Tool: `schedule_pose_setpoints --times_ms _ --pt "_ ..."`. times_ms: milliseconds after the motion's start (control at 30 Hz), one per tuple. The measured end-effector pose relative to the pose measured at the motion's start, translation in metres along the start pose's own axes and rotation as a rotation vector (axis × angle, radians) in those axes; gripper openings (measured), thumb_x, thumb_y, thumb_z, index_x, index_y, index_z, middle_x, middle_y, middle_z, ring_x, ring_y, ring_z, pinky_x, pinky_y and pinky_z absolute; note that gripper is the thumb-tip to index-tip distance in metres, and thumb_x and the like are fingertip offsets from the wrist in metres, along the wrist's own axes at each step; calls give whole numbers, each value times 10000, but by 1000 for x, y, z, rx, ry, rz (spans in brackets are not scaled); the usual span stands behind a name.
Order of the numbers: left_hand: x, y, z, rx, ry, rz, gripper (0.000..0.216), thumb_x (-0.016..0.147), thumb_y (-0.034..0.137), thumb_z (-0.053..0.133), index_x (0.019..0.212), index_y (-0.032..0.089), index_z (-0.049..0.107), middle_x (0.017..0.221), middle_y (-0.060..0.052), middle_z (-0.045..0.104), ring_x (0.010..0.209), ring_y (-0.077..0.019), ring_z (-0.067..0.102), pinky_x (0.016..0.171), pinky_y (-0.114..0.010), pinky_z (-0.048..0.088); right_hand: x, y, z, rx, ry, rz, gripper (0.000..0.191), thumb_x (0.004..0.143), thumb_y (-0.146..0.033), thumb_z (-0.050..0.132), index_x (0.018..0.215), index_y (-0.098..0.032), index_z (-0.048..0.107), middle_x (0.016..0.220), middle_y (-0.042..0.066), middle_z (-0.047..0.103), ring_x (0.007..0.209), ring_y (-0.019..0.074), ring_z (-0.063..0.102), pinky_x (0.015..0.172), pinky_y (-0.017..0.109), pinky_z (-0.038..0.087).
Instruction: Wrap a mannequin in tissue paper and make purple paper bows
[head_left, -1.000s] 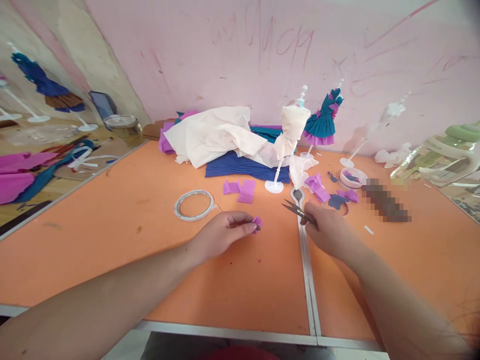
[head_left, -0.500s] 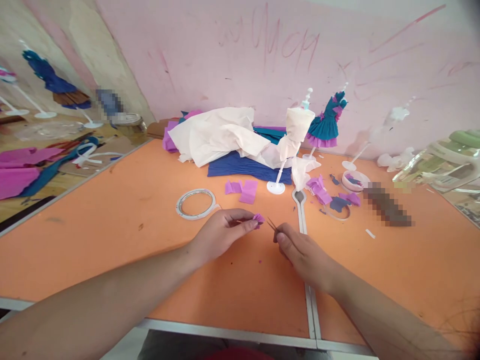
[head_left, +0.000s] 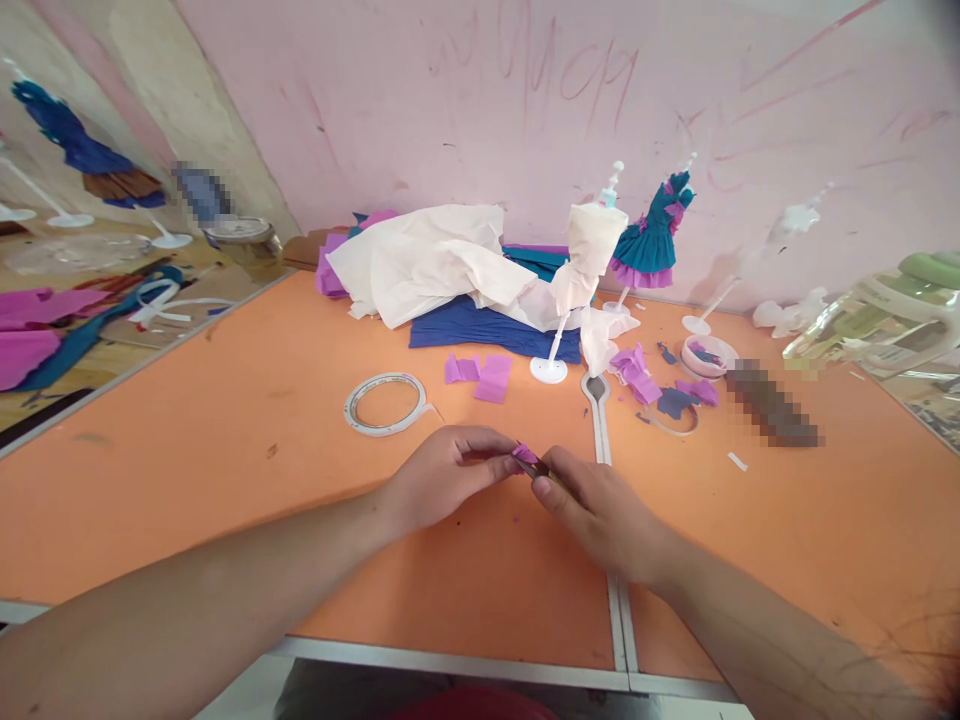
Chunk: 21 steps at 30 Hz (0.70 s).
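Observation:
My left hand [head_left: 457,475] pinches a small crumpled piece of purple crepe paper [head_left: 525,455] between thumb and fingers, above the front of the orange table. From the right, my right hand [head_left: 592,505] grips a small two-pronged metal tool [head_left: 538,468]. Its slim points reach to the purple paper, one above and one below it. I cannot tell whether these are snips or tweezers, as the fingers hide most of the handle. Further back lie two flat purple paper pieces [head_left: 493,380] and a roll of double-sided tape [head_left: 386,404].
A white-wrapped mini dress form [head_left: 592,250] stands behind the hands, near white paper [head_left: 427,260] and folded blue paper [head_left: 480,335]. A teal-and-purple dress [head_left: 652,240] is on another stand. Purple scraps [head_left: 634,372] and a shallow round container [head_left: 709,356] lie right, beyond the metal table seam [head_left: 600,430].
My right hand has moved left, bringing the tool's points from beside the purple paper to it. My left hand still pinches the paper. The whole view has shifted slightly.

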<state>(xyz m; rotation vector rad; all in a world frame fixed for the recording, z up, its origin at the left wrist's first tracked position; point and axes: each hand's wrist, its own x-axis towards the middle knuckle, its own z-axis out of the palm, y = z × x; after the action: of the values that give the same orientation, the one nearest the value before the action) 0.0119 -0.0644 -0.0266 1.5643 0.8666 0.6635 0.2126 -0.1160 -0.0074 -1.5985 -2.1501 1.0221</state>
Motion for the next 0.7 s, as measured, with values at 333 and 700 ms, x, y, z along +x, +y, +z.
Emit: schedule_pose_setpoints --times_ms 333,700 --pt "0 -4 -2 -64 -38 -7 233 822 411 645 937 231 739 984 -29 714 986 -214 638 911 -321 484 -1 2 -3 -12 -1 -13 370 973 -514 262 849 -224 455 656 -47 467 586 106 428 534 244 247" --pt "-1 -3 -4 -65 -58 -17 229 823 412 641 913 226 739 943 -31 711 951 -206 637 886 -319 494 0 4 -2 -8 0 -33 339 965 -495 315 834 -220 466 662 -49 481 586 98 433 534 232 261"
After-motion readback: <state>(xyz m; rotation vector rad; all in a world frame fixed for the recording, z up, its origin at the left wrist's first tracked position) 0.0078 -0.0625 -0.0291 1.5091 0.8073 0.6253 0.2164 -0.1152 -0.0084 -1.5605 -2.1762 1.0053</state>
